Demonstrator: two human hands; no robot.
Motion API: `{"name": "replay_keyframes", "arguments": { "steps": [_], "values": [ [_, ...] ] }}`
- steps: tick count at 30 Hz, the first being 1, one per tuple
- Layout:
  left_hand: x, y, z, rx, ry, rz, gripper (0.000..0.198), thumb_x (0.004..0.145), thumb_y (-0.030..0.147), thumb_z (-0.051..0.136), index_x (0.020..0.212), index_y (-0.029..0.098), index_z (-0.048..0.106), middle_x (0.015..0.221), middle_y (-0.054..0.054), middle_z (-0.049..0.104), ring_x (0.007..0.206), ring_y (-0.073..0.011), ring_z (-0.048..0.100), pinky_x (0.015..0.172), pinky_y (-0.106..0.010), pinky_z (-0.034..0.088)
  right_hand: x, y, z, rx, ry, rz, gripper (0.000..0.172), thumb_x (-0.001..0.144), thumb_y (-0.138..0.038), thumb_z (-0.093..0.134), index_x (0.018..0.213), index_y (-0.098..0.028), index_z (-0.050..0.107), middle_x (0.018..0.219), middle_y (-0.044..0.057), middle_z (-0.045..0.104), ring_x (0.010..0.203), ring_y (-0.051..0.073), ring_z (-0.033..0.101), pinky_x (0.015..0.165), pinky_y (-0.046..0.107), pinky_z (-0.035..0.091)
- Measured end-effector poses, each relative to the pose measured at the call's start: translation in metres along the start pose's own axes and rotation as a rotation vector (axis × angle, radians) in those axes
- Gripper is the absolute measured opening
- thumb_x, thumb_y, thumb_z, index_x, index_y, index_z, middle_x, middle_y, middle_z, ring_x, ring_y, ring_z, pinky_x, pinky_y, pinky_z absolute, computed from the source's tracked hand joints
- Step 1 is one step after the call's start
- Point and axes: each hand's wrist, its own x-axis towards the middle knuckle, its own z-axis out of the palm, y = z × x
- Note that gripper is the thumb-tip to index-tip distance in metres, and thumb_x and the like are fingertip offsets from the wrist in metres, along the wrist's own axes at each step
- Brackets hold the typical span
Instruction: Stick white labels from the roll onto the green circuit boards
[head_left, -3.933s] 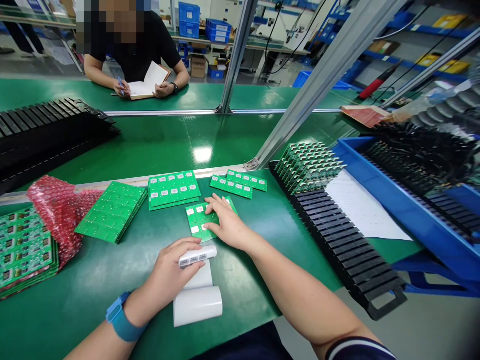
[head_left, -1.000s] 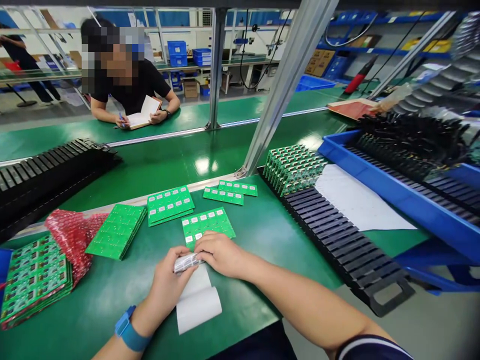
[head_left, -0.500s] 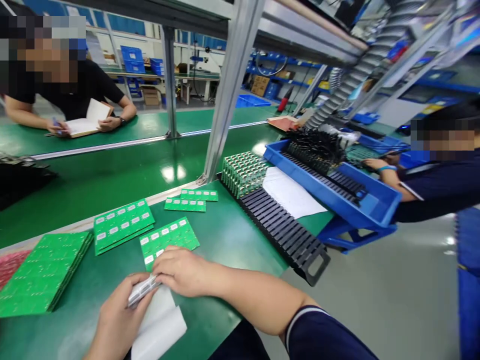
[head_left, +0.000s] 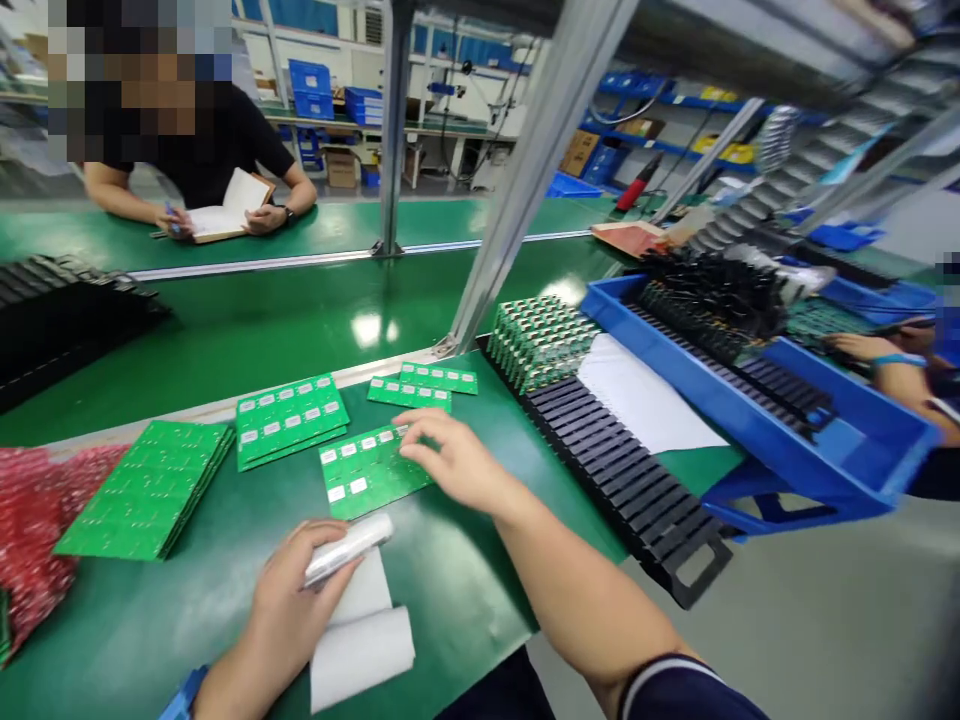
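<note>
My left hand (head_left: 300, 580) is wrapped round a small whitish roll (head_left: 349, 550), above a strip of white paper (head_left: 364, 660) that curls over on the green table. My right hand (head_left: 442, 455) is at the right part of a green circuit board panel (head_left: 375, 485), thumb and forefinger close together near its top edge; what they hold, if anything, is too small to tell. White labels sit along the panel's top row and on two spots at its lower left. Behind it lie a labelled panel stack (head_left: 289, 420) and two narrow labelled boards (head_left: 439, 378).
A stack of unlabelled panels (head_left: 150, 490) and red bubble wrap (head_left: 37, 530) are at left. Right are a black slotted rack (head_left: 615, 470) with upright boards (head_left: 540, 340) and a blue bin (head_left: 847, 420). A metal post (head_left: 525, 190) rises behind. Two people sit nearby.
My right hand has moved away from the roll to the panel's right part. Another label shows at the panel's lower left. The view has shifted, and my left hand still holds the roll.
</note>
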Motion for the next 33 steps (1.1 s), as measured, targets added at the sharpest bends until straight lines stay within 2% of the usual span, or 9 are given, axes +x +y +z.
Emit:
{"name": "replay_keyframes", "arguments": {
  "steps": [4,9,13,23,33],
  "values": [
    [-0.005,-0.006,0.007,-0.035,-0.081,0.064,0.012,0.097,0.022,0.066,0.108,0.023,0.063,0.099,-0.006,0.078,0.110,-0.0248,0.075,0.091,-0.036,0.064,0.009,0.015,0.002,-0.096,-0.121,0.038,0.010,0.095,-0.014,0.062,0.087,-0.019,0.064,0.138,0.015,0.064,0.139,0.026,0.053,0.117,0.052,0.039],
    [-0.009,-0.012,0.009,-0.060,-0.109,0.012,0.014,0.097,0.021,0.066,0.110,0.022,0.061,0.101,-0.007,0.076,0.114,-0.0256,0.074,0.090,-0.035,0.064,0.008,0.016,0.022,-0.209,-0.337,0.066,0.010,0.096,-0.013,0.062,0.087,-0.018,0.063,0.159,0.017,0.046,0.157,0.029,0.025,0.125,0.058,0.027],
    [-0.008,-0.010,0.008,-0.079,-0.116,-0.006,0.013,0.098,0.021,0.065,0.110,0.023,0.060,0.099,-0.006,0.076,0.113,-0.0255,0.074,0.089,-0.035,0.064,0.009,0.019,0.027,-0.228,-0.393,0.096,0.010,0.096,-0.012,0.061,0.088,-0.018,0.063,0.163,0.016,0.039,0.159,0.030,0.015,0.126,0.061,0.023],
    [-0.007,-0.007,0.006,-0.082,-0.125,-0.019,0.016,0.096,0.017,0.067,0.110,0.021,0.061,0.101,-0.007,0.076,0.115,-0.0254,0.073,0.092,-0.036,0.063,0.010,0.017,0.030,-0.286,-0.429,0.094,0.010,0.096,-0.011,0.059,0.088,-0.016,0.062,0.162,0.021,0.038,0.158,0.032,0.013,0.126,0.062,0.022],
    [-0.006,-0.006,0.006,-0.089,-0.119,-0.038,0.017,0.094,0.016,0.068,0.109,0.022,0.061,0.101,-0.008,0.076,0.114,-0.0274,0.074,0.090,-0.039,0.064,0.009,0.020,0.032,-0.265,-0.411,0.084,0.013,0.094,-0.007,0.058,0.086,-0.017,0.063,0.162,0.019,0.040,0.158,0.033,0.017,0.124,0.067,0.022]
  ]
}}
